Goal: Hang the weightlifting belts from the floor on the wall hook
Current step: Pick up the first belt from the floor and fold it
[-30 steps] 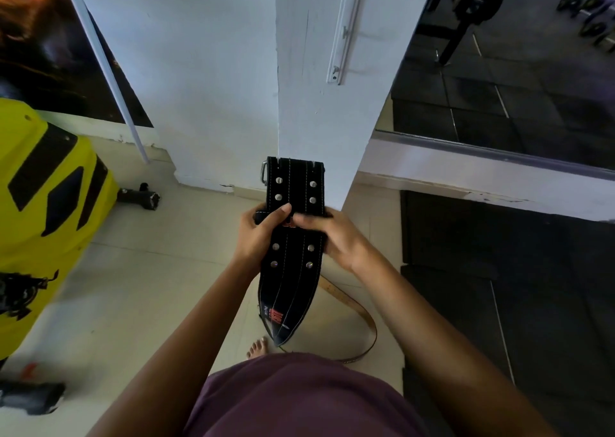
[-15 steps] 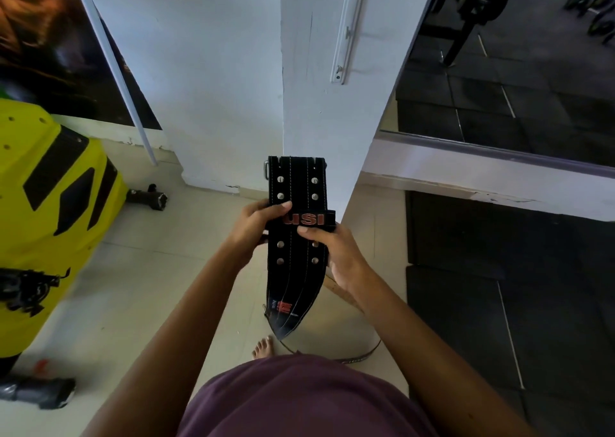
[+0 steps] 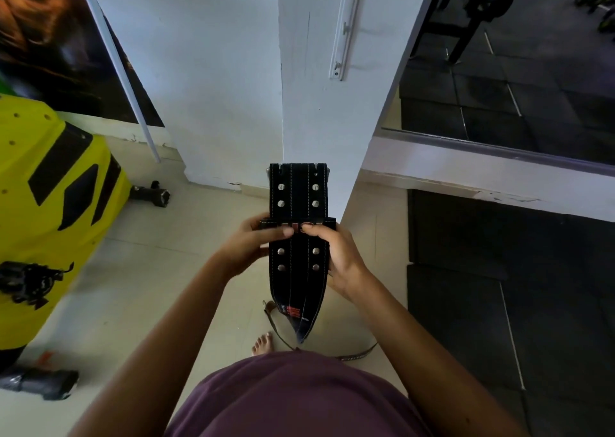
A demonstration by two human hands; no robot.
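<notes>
I hold a folded black weightlifting belt [image 3: 298,197] with silver rivets upright in front of me. My left hand [image 3: 253,248] grips its left edge at the loop band, thumb over the front. On the right edge sits my right hand [image 3: 336,257], fingers on the same band. The belt's pointed lower end hangs toward the floor. A brown belt [image 3: 357,355] lies on the tiles behind it, near my bare foot, partly hidden. A white hook rail [image 3: 342,33] is fixed vertically on the white pillar [image 3: 316,110] above the belt.
A yellow and black machine [image 3: 50,210] stands at the left. A small dark dumbbell [image 3: 151,194] lies by the pillar base, another dark object [image 3: 40,383] at lower left. Black rubber mats [image 3: 499,287] cover the floor at the right, below a mirror [image 3: 515,80].
My hands shifted on the loop band: the red lettering showed half a second ago, and my thumbs now cover most of it. The belt stays in front of the pillar.
</notes>
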